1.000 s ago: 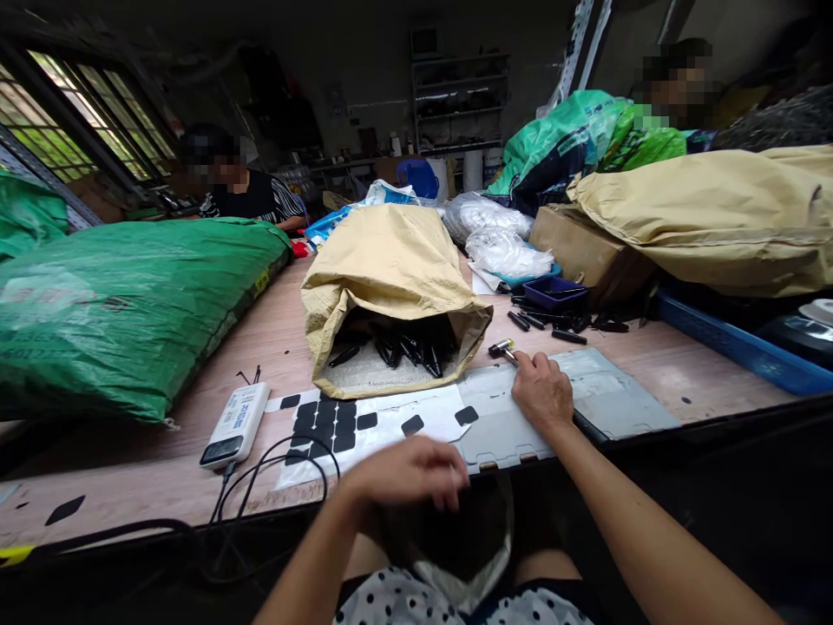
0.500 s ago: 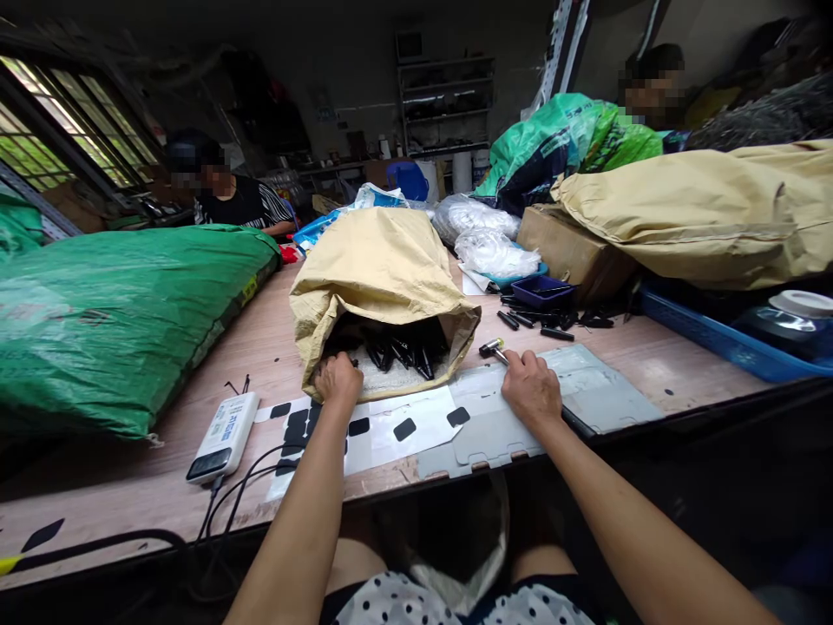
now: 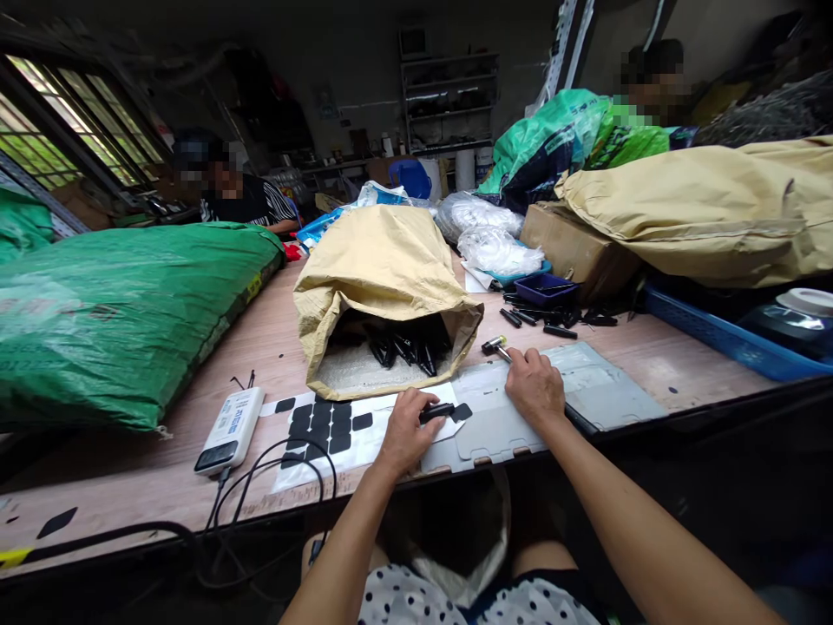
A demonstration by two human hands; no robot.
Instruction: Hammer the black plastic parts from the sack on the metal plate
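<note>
My left hand (image 3: 409, 427) holds a short black cylindrical piece (image 3: 436, 413) just above a white sheet (image 3: 377, 441) near the table's front edge. A black rounded square (image 3: 462, 412) lies at the piece's right end. My right hand (image 3: 534, 382) is closed around the handle of a small hammer (image 3: 494, 345), its head pointing left, over a grey board (image 3: 602, 386). Behind my left hand, a tan sack (image 3: 383, 260) lies with its mouth towards me, and black pointed pieces (image 3: 426, 358) show inside. More black squares (image 3: 318, 417) sit in rows on the sheet's left part.
A white power bank (image 3: 229, 430) with cables and a large green sack (image 3: 130, 312) are on the left. Loose black pieces surround a purple tray (image 3: 543, 289). A blue tray (image 3: 709, 334) stands at the right. Two people are across the table.
My left hand has come out of the sack's mouth and moved right and towards me, now with a black piece in it. My right hand still grips the hammer.
</note>
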